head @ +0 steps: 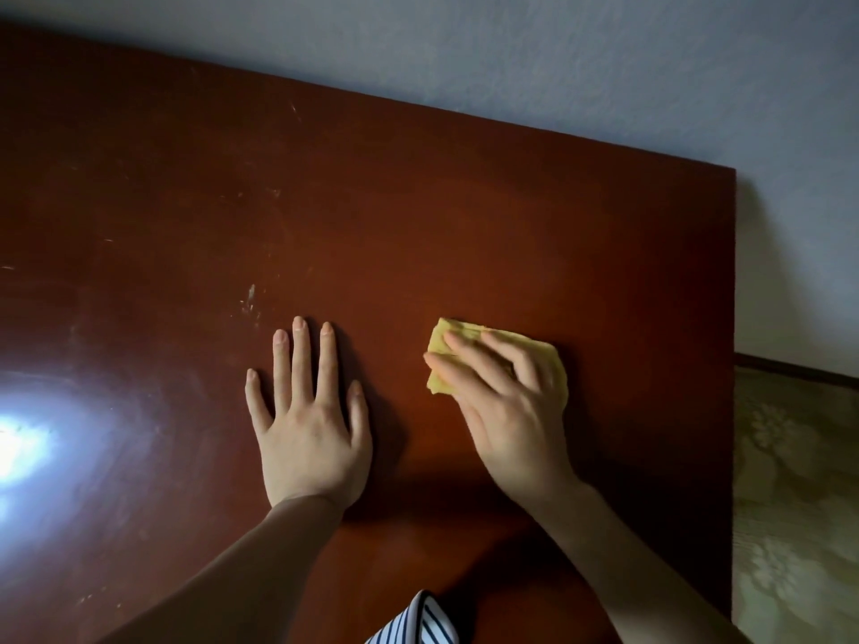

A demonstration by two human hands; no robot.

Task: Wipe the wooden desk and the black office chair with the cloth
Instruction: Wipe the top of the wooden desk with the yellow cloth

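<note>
The reddish-brown wooden desk (pixel 418 202) fills most of the head view. A folded yellow cloth (pixel 446 339) lies on it right of centre. My right hand (pixel 506 402) lies on top of the cloth, pressing it to the desk with mostly straight fingers; the thumb points left along the cloth's near edge. My left hand (pixel 311 411) rests flat on the bare wood to the left of the cloth, fingers straight and slightly spread. The black office chair is not in view.
A pale wall (pixel 604 62) runs along the desk's far edge. The desk's right edge drops to a patterned floor (pixel 795 504). A bright glare (pixel 18 443) sits on the desk's left side, with small scuff marks (pixel 251 299) nearby. Striped fabric (pixel 418 620) shows at the bottom.
</note>
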